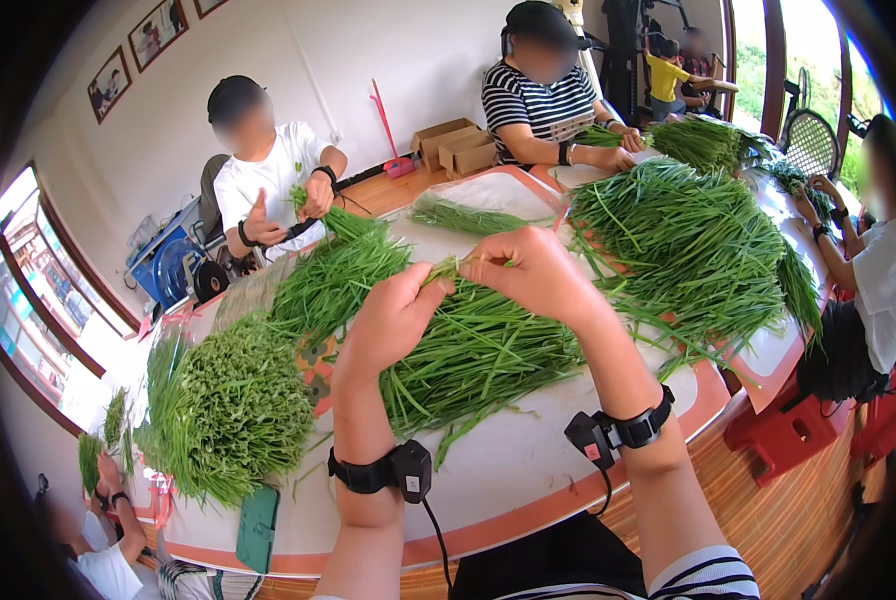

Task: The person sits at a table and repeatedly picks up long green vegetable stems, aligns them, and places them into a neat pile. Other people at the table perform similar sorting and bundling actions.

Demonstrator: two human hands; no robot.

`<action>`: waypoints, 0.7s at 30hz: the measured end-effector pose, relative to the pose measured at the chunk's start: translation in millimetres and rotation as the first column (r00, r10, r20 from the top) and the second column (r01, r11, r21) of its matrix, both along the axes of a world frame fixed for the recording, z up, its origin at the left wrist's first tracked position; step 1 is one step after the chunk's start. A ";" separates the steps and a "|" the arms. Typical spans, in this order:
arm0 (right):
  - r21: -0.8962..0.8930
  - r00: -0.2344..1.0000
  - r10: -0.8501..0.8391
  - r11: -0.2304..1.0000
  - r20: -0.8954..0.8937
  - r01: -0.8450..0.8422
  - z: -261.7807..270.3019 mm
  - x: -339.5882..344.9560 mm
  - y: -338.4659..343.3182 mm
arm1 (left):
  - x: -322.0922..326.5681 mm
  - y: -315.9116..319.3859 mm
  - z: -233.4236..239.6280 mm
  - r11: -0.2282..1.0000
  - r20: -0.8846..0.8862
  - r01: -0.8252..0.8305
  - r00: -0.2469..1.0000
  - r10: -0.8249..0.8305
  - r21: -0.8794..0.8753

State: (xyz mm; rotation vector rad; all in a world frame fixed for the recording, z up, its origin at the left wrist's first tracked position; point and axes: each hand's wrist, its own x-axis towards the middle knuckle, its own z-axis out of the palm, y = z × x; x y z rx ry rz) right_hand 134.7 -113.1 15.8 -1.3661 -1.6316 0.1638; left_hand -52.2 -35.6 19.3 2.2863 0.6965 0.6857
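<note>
Both of my hands meet above a loose pile of long green leafy stalks (485, 345) in front of me. My left hand (399, 311) grips the pale ends of a small bunch of stalks (444, 268) between thumb and fingers. From the right, my right hand (534, 270) pinches at the same ends with thumb and forefinger. Much of the bunch is hidden by my hands. A dense bundled heap with cut or budded tips (242, 397) stands to the left, and a larger heap of green stalks (695, 247) lies to the right.
A green phone case (257, 529) lies at the near left edge of the covered table (485, 480). A clear bag of stalks (470, 217) is farther back. Co-workers handle stalks around the table. Red plastic stools (785, 431) stand at right; cables hang from my wrist straps.
</note>
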 end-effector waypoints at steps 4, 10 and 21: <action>-0.249 0.981 -0.020 0.966 0.195 0.070 -32.9 10.3 18.0 | 3.1 9.3 -8.4 0.974 -0.011 -0.145 0.989 0.150 0.176; -0.542 0.886 0.046 0.805 0.461 0.240 -66.8 1.1 40.3 | 0.6 9.9 -5.2 0.991 -0.038 -0.105 0.993 0.108 0.083; -0.172 0.985 0.171 0.971 0.022 -0.165 -31.2 1.5 21.3 | 13.7 14.5 -14.6 0.995 0.035 -0.037 0.999 0.034 0.098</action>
